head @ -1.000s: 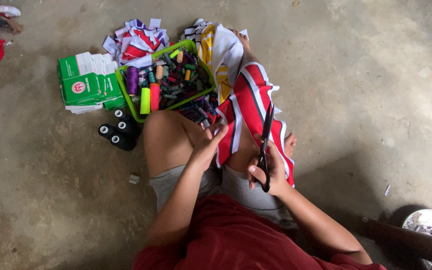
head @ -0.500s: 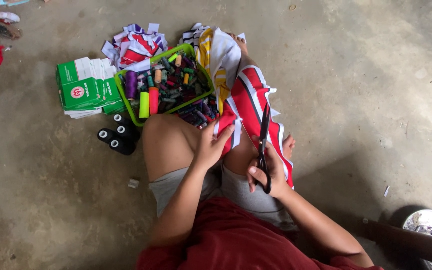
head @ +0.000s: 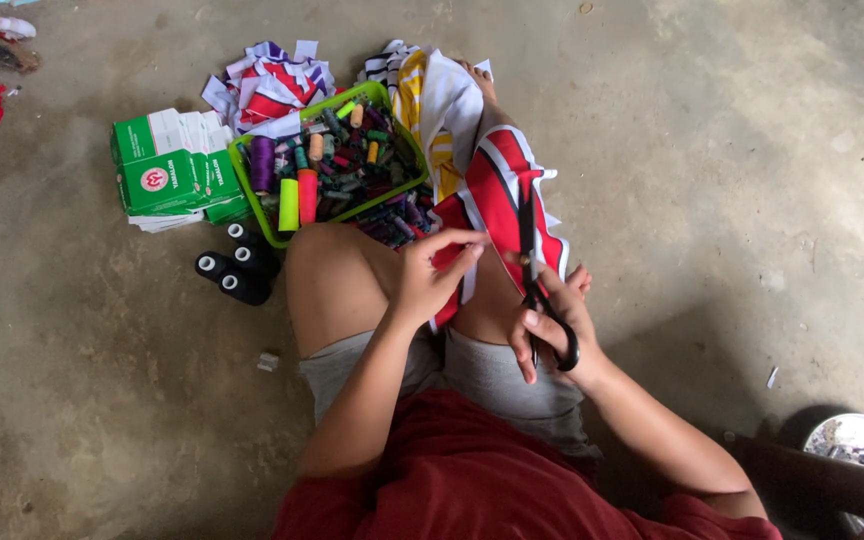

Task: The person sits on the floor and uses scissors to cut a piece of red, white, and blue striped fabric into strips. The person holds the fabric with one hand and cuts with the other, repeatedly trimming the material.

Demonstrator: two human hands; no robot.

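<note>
Both hands as before: left hand (head: 430, 277) pinching red-and-white cloth (head: 500, 196), right hand (head: 555, 325) fingers through black scissors (head: 530, 262).

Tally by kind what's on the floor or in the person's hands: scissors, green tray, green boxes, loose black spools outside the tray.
Black scissors, in the right hand: 1
Green tray of thread spools: 1
Green boxes, stacked side by side: 2, as far as shows
Black spools on the floor beside the tray: 3
Total: 7
The left hand holds the red-and-white cloth.
</note>
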